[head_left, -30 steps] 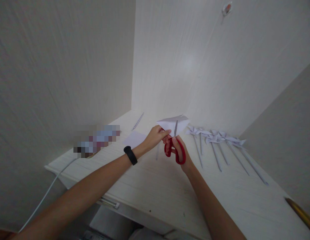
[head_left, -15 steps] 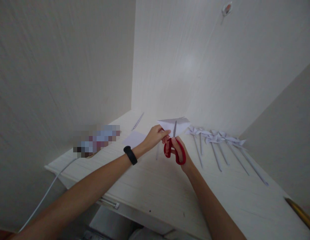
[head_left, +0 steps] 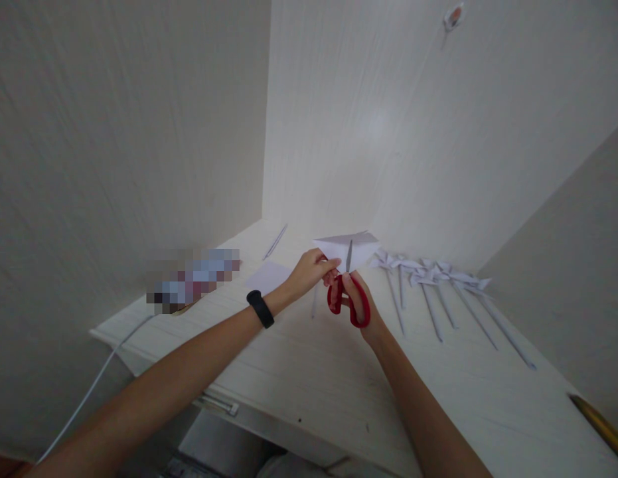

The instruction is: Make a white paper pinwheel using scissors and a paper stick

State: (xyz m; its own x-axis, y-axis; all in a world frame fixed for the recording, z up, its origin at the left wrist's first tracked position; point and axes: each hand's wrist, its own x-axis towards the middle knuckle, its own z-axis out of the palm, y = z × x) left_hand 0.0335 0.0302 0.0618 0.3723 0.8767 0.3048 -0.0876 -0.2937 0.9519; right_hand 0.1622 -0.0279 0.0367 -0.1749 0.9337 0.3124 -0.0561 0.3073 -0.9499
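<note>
Two grips share the work as I see it: my right hand (head_left: 356, 302) clenched in the red scissors (head_left: 349, 299), my left hand (head_left: 309, 272) pinching the folded paper (head_left: 351, 247) up above the table (head_left: 338, 385) so the blade enters it. White, creased, triangular.

A patch at the far left of the desk (head_left: 309, 372) is pixelated (head_left: 192, 279), so what lies there cannot be told. The white cable (head_left: 97, 382) is cut off by the bottom edge. At the near right, only one end of a gold-coloured rod (head_left: 600, 421) is seen before the right edge. The small red-and-white item (head_left: 453, 16) high on the wall is too small to be identified. The scissor blades (head_left: 349, 255) are partly hidden by the folded paper (head_left: 348, 245).
</note>
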